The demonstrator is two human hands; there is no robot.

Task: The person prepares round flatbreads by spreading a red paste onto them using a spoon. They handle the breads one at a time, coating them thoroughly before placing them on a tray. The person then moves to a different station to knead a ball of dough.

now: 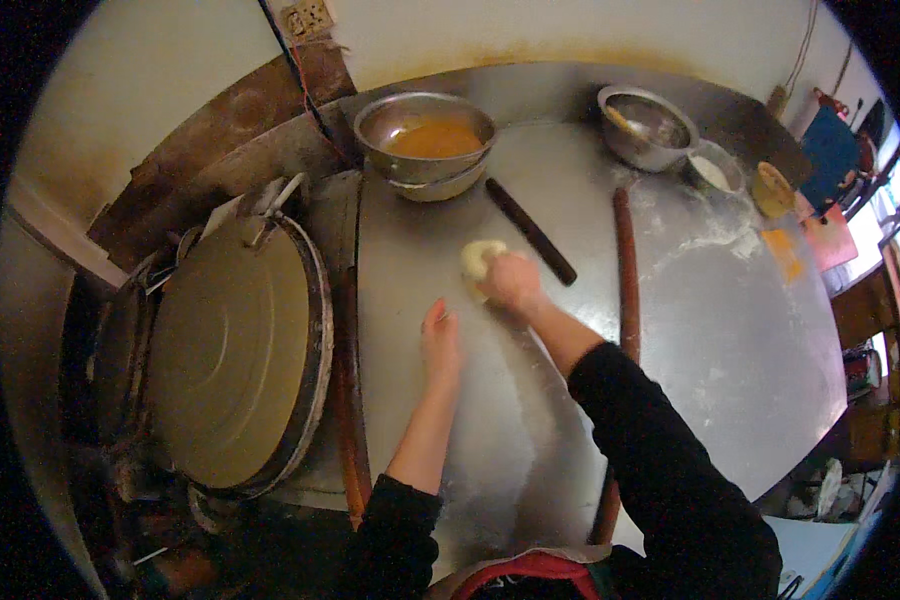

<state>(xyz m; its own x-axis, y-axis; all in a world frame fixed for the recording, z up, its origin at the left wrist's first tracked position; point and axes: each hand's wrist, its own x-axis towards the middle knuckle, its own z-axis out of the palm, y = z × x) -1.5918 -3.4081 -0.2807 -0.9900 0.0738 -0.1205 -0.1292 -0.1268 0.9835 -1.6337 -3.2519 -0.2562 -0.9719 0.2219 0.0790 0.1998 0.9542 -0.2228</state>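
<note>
A pale lump of dough [481, 257] lies on the stainless steel worktop [412, 262]. My right hand [511, 281] presses on its right side with curled, slightly blurred fingers; whether it grips the dough or only pushes it does not show. My left hand [441, 337] is held lower and to the left, apart from the dough, with its thumb and fingers close together; its palm side is partly hidden. A short dark wooden rod [531, 231] lies just beyond my right hand. Farther right, a long reddish rolling pin [628, 270] runs under my right sleeve.
Stacked metal bowls [426, 161] with orange-brown contents stand at the back. Another metal bowl [645, 150], a small bowl with white powder [712, 172] and a yellowish tub [772, 191] are back right. A large round griddle [232, 360] stands left, beside a long wooden pole [351, 420]. Flour dusts the right side.
</note>
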